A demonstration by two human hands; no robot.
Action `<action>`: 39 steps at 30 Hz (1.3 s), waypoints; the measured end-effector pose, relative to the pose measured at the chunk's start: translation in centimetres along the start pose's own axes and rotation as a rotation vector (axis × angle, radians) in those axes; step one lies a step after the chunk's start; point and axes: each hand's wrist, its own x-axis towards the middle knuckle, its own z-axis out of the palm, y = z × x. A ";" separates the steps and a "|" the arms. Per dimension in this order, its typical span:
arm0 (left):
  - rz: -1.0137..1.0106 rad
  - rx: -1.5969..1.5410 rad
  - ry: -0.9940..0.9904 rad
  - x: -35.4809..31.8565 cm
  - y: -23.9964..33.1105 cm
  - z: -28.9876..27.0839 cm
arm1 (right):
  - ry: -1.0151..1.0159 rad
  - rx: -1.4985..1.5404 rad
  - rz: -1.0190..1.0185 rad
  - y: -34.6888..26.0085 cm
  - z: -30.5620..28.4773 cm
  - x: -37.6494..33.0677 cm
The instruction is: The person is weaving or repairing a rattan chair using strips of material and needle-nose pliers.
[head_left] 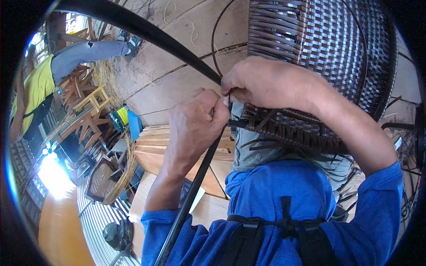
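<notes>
1. The left hand (193, 122) is closed in a fist around a flat black strip (195, 188), gripping it just short of the woven rim
2. The right hand (262, 82) is closed too, its fingers pinching the same strip where it meets the dark wicker basket (319, 48); the two hands touch at the knuckles
3. The strip's long axis runs from the lower middle, beside the blue sleeve, up through the left fist; a second run of it (146, 29) leaves the right hand toward the upper left, so the strip bends sharply at the hands
4. The basket lies just beyond and to the right of both hands, its unfinished edge (293, 133) below the right wrist (loose ends stick out there); the right hand is the nearer one
5. Beneath are a wooden floor (168, 80) and a pale wooden desk (151, 150)
</notes>
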 end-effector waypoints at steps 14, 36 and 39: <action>0.044 -0.300 -0.204 0.3 -1.1 -0.3 | -0.017 -0.086 0.175 -0.4 1.0 -0.4; -0.117 -0.209 -0.333 0.2 -1.4 0.2 | -0.149 -0.148 0.150 -0.4 0.0 -0.2; -0.146 -0.199 -0.303 -0.1 -1.4 0.5 | -0.207 -0.198 0.188 -0.7 -0.3 0.0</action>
